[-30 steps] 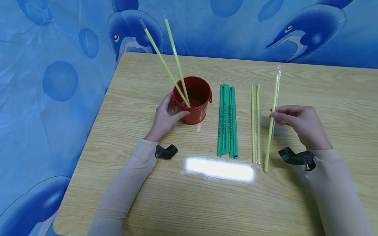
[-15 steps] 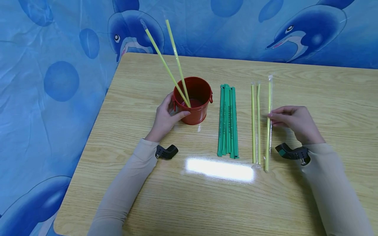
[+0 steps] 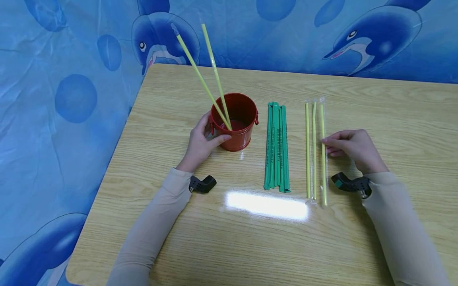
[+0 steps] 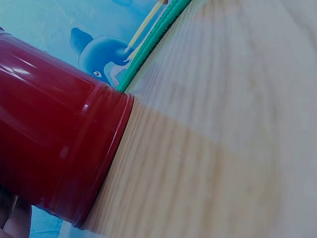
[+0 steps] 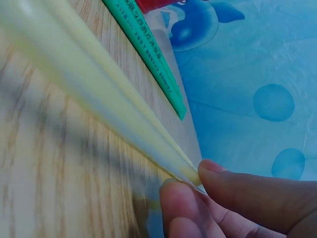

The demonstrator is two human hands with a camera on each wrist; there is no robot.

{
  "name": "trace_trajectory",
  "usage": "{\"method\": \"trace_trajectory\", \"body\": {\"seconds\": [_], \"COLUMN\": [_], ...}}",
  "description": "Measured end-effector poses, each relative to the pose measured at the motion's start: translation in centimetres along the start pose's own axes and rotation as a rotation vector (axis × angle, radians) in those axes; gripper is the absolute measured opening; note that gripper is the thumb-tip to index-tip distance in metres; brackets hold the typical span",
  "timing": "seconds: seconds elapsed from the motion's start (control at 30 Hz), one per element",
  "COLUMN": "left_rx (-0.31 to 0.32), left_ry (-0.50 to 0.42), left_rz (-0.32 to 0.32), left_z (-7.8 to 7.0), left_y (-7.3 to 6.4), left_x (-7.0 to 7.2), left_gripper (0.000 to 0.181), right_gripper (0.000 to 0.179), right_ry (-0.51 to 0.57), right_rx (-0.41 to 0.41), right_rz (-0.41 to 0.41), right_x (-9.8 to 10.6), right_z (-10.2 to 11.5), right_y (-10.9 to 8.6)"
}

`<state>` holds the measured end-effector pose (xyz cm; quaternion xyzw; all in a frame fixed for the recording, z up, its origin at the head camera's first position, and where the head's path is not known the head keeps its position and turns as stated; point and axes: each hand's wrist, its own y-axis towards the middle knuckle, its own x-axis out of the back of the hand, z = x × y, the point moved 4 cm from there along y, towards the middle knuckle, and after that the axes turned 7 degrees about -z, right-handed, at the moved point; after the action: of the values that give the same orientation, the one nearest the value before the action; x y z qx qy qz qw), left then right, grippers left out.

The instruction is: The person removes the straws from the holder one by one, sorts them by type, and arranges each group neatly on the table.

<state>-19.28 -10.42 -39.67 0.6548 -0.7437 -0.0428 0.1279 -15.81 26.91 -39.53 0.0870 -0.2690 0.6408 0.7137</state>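
Observation:
My left hand grips the near left side of a small red metal bucket, thumb on its front. Two yellow straws in clear wrappers stand in the bucket, leaning left beyond its rim. My right hand pinches another wrapped yellow straw near its middle between thumb and fingertips. This straw lies lengthwise beside two more wrapped yellow straws, close over the wood. In the right wrist view the pinched straw crosses the picture; in the left wrist view the bucket fills the left side.
A row of long, thin green packets with dark print lies between the bucket and the yellow straws. The wooden table ends at a blue dolphin-patterned sheet behind and to the left. Light glares on the tabletop in front.
My right hand has moved left and lowered the pinched straw, bringing it parallel and close to the two lying yellow straws. The left hand and bucket have stayed in place.

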Motion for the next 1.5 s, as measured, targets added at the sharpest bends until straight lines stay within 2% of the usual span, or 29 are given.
{"method": "trace_trajectory", "body": {"seconds": [0.2, 0.33, 0.77, 1.17, 1.5], "left_rx": [-0.005, -0.011, -0.013, 0.016, 0.010], "left_ry": [-0.008, -0.013, -0.010, -0.020, -0.027], "left_rz": [-0.004, -0.003, -0.005, 0.002, 0.003], "left_z": [-0.01, 0.04, -0.07, -0.07, -0.31], "left_y": [0.03, 0.06, 0.09, 0.12, 0.05], "left_x": [-0.04, -0.08, -0.04, -0.05, -0.10], "left_gripper": [0.071, 0.070, 0.070, 0.073, 0.072], "right_gripper": [0.030, 0.035, 0.046, 0.041, 0.037], "right_ry": [0.009, 0.006, -0.041, -0.065, -0.023], "right_rx": [-0.009, -0.006, 0.001, 0.014, 0.047], "right_rz": [0.029, 0.044, 0.027, 0.000, -0.026], "right_x": [-0.14, -0.20, -0.20, -0.03, 0.05], "right_z": [-0.02, 0.03, -0.03, 0.66, 0.38], "right_y": [0.39, 0.49, 0.36, 0.17, 0.43]}}
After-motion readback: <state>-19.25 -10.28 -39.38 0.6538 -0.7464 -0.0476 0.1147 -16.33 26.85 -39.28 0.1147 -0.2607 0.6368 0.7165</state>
